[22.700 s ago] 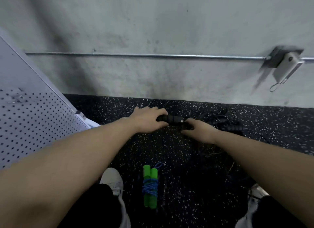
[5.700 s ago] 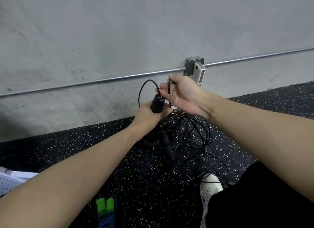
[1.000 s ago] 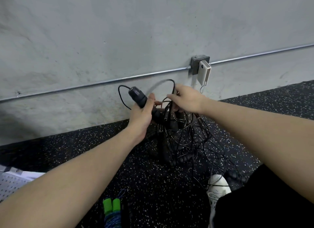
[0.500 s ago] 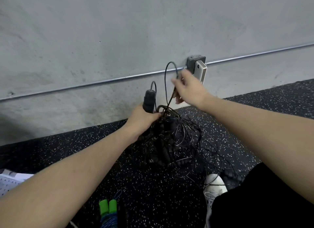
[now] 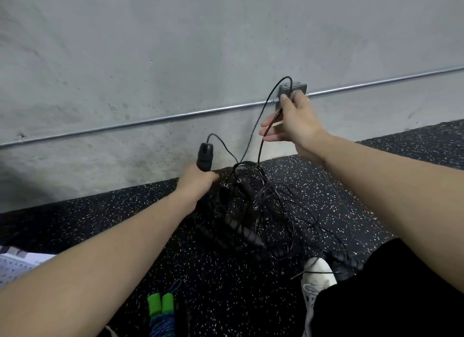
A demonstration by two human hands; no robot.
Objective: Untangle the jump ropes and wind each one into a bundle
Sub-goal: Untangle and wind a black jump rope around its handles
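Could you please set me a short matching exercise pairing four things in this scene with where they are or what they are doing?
Things:
1. left hand
2. right hand
3. green-handled rope
4. black tangle

States:
a. lies wound up on the floor, near the bottom edge
b. grips a black handle upright
c. hangs in a heap over the speckled floor
d. pinches a thin black cord and lifts a loop of it

Pairs: 1-b, 2-d, 3-a, 4-c

Wall close behind the raised fingers

Right hand's fingertips (image 5: 285,99) nearly meet the junction box (image 5: 300,88); tangled ropes (image 5: 241,211) crowd below, open floor (image 5: 351,186) rightward.
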